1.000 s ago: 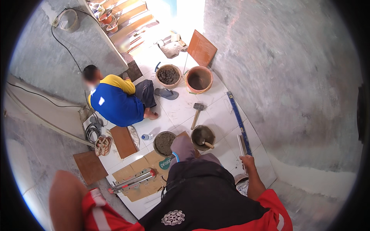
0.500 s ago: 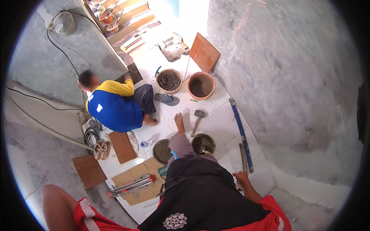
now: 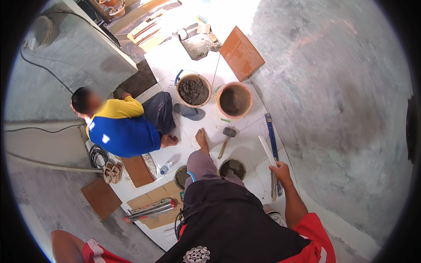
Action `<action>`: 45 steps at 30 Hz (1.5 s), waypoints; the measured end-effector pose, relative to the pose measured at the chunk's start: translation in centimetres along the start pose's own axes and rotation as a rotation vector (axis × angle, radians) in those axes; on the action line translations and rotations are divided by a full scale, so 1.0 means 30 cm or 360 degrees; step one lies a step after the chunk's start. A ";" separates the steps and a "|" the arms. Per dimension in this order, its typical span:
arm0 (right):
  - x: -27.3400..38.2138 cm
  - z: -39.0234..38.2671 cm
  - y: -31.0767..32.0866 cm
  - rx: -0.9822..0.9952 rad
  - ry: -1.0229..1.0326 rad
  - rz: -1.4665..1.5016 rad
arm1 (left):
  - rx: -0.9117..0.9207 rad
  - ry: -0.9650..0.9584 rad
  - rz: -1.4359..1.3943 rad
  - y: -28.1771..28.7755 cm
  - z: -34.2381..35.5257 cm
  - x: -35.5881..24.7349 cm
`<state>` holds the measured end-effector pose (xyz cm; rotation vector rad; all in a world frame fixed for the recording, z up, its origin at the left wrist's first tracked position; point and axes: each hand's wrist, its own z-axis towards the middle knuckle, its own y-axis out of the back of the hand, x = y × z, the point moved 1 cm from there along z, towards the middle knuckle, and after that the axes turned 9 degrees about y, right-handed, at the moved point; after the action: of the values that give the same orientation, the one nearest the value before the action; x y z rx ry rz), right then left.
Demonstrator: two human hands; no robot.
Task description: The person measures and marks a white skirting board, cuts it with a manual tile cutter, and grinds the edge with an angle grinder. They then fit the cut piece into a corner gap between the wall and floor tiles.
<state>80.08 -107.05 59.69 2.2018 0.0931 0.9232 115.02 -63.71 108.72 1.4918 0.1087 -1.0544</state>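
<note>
My right hand (image 3: 282, 172) is closed around the lower end of a long, thin white strip (image 3: 266, 151), whose other end points up and to the left. Just beyond it on the white tiled floor lies a blue spirit level (image 3: 271, 133), with a narrow brown stick (image 3: 273, 186) alongside. Of my left arm (image 3: 68, 246) only a bent part shows at the lower left; the hand is out of sight. A mallet (image 3: 227, 139) with a dark head and wooden handle lies ahead of my bare foot (image 3: 202, 141).
A co-worker in a blue and yellow shirt (image 3: 125, 133) squats at the left. Buckets of mortar (image 3: 193, 90) and a reddish bucket (image 3: 235, 100) stand ahead. Brown tiles (image 3: 242, 53), a tile cutter (image 3: 151, 209) on cardboard, a water bottle (image 3: 165, 168) and sandals (image 3: 113, 172) lie around.
My right hand has risen and moved forward from beside my hip, and the white strip now shows plainly in it. The co-worker has leaned to the left.
</note>
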 end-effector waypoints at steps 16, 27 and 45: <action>0.284 0.195 0.041 0.0049 0.0021 -0.0361 | -0.0071 0.0018 0.0067 0.271 -0.211 0.223; 0.473 0.638 -0.010 0.0171 0.0167 -0.0270 | -0.0092 0.0298 0.0181 0.289 -0.172 0.200; 0.710 1.330 -0.003 0.0170 0.0211 -0.0125 | 0.0032 0.0783 0.0190 0.534 -0.079 0.409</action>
<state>121.48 -124.13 53.36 2.2154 0.2959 1.0406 133.27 -71.86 112.35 1.7284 0.3509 -0.5782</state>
